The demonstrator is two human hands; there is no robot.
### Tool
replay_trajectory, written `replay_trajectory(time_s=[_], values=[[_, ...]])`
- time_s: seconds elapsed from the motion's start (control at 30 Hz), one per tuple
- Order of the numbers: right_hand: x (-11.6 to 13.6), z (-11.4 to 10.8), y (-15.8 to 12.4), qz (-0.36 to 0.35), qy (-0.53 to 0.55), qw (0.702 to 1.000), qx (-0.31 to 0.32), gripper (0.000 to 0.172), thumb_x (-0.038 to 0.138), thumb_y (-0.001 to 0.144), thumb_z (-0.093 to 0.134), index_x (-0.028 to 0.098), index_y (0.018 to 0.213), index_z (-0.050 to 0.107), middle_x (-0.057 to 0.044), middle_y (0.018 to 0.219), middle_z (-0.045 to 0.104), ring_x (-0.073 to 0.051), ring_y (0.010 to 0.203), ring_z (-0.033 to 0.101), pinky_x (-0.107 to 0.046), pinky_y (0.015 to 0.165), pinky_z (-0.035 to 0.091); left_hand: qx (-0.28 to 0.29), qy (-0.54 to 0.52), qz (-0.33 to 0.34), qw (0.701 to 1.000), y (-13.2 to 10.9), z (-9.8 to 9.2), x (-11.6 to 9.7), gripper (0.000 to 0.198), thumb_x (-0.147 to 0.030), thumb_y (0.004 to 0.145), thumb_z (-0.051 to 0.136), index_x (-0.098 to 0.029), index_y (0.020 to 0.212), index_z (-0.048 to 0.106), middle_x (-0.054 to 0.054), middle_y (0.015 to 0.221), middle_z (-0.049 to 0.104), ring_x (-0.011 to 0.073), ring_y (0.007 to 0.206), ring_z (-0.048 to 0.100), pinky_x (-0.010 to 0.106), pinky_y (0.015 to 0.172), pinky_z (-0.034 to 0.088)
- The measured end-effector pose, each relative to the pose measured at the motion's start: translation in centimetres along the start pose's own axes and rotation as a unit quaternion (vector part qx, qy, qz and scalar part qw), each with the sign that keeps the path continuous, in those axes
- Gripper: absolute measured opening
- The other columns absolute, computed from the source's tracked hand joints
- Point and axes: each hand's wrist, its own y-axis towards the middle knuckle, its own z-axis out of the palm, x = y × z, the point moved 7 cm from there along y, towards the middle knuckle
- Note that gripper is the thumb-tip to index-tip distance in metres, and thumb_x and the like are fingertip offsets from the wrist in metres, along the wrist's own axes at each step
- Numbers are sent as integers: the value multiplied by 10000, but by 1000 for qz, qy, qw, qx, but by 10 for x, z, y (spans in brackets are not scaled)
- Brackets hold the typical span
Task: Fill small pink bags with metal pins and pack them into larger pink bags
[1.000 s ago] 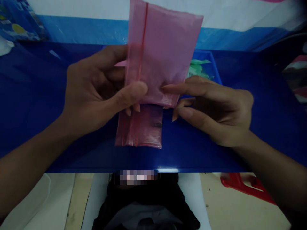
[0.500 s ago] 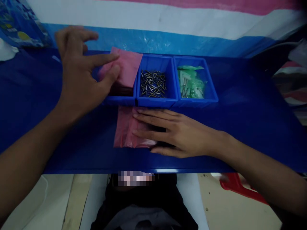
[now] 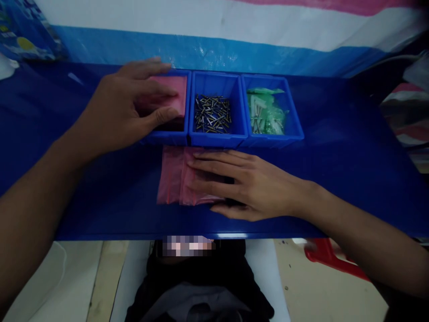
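My left hand (image 3: 125,107) reaches into the left blue bin, its thumb and fingers apart over a stack of pink plastic bags (image 3: 180,89). The fingertips seem to rest on the top bag; part of the stack is hidden behind the hand. My right hand (image 3: 250,185) lies flat on the table, its fingers stretched out over pink zip bags (image 3: 171,179). These bags overlap each other just in front of the bins, and their right part is covered by the fingers.
Many small thin metal pins or screws (image 3: 212,115) fill the middle blue bin (image 3: 217,141). Green plastic packets with pale pieces (image 3: 266,114) lie in the right blue bin (image 3: 296,120). A striped sheet (image 3: 208,49) hangs behind the blue table (image 3: 335,147). Something red (image 3: 335,259) is below at right.
The pink bag that my left hand had lifted at the left bin now lies down on the stack, and the hand has come lower and to the right. My right hand stays in place.
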Motion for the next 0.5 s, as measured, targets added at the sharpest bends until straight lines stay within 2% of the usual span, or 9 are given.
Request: replay_trajectory(time_s=[0.1, 0.2, 0.3, 0.4, 0.47, 0.5], values=[[1, -4, 0, -1, -5, 1000, -27, 439, 262, 1103, 663, 137, 1521, 713, -196, 1609, 707, -369, 1546, 678, -547, 1247, 634, 10, -30, -13, 999, -1, 6, 4, 756, -827, 950, 857, -293, 1481, 788, 82, 1602, 736, 338, 1564, 663, 687, 1418, 439], [2, -9, 1, -4, -12, 999, -48, 434, 185, 1076, 623, 117, 1497, 698, -191, 1534, 750, -353, 1423, 756, -527, 1148, 690, -14, -8, -20, 1000, -3, 6, 7, 662, -779, 934, 904, -318, 1403, 833, 82, 1490, 801, 342, 1489, 720, 665, 1352, 534], [3, -15, 0, 1, -23, 997, -67, 459, 144, 1063, 587, 112, 1516, 659, -202, 1516, 752, -340, 1312, 800, -512, 1033, 728, -27, -2, -34, 999, -2, 1, 7, 744, -787, 860, 964, -300, 1407, 832, 93, 1515, 784, 377, 1495, 714, 669, 1304, 577], [1, -21, -1, 12, -35, 996, -77, 489, 104, 1052, 534, 125, 1531, 628, -214, 1551, 725, -328, 1253, 802, -487, 926, 733, 18, -44, -27, 999, -1, 2, 1, 852, -826, 786, 989, -310, 1442, 816, 61, 1600, 733, 393, 1565, 655, 739, 1397, 429], [1, -24, -2, 14, -43, 996, -75, 474, 93, 1064, 497, 138, 1517, 627, -221, 1561, 709, -328, 1260, 789, -472, 888, 720, 46, -58, -6, 997, -2, 5, -5, 803, -828, 830, 957, -349, 1457, 810, 32, 1621, 720, 386, 1607, 619, 757, 1450, 312], [0, -25, -2, 15, -48, 996, -74, 458, 92, 1071, 483, 148, 1501, 632, -219, 1554, 707, -325, 1266, 782, -457, 873, 710, 43, -55, 3, 998, -3, 6, -6, 749, -810, 872, 938, -370, 1463, 807, 22, 1617, 725, 375, 1610, 620, 745, 1463, 297]])
